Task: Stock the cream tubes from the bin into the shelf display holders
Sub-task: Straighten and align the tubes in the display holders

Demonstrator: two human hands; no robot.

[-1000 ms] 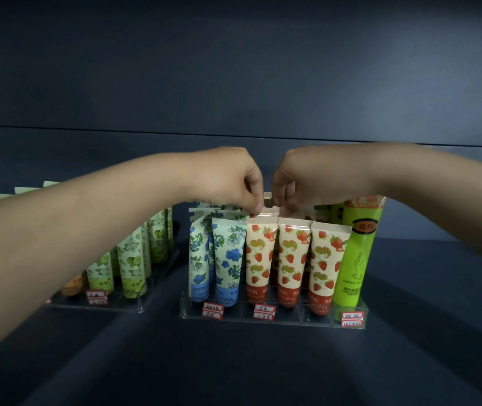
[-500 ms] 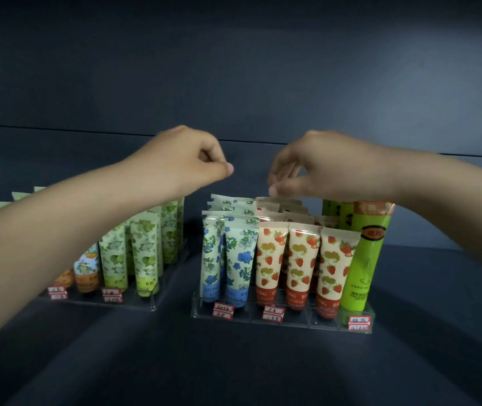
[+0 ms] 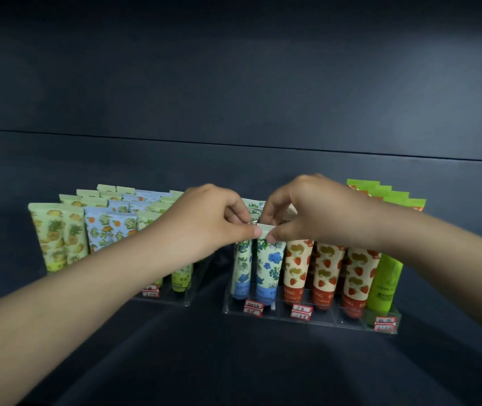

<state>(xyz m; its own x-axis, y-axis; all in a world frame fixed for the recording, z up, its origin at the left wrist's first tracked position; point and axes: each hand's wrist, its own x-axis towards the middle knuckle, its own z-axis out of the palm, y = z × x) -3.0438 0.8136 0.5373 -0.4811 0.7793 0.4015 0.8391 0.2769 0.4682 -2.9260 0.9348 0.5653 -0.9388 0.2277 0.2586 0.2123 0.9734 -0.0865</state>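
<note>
My left hand [image 3: 213, 227] and right hand [image 3: 315, 213] both pinching top edge of blue-flower tube [image 3: 267, 268], tube upright in right clear holder [image 3: 307, 321]

A shop is showing here: cream tubes [image 3: 295, 268] are standing in sorted rows in a clear holder [image 3: 348, 321] on a dark shelf [image 3: 233, 364]. Red price tags [image 3: 301, 311] are hanging on the holder's front edge, and a second holder [image 3: 181, 301] is sitting stocked to its left.
</note>
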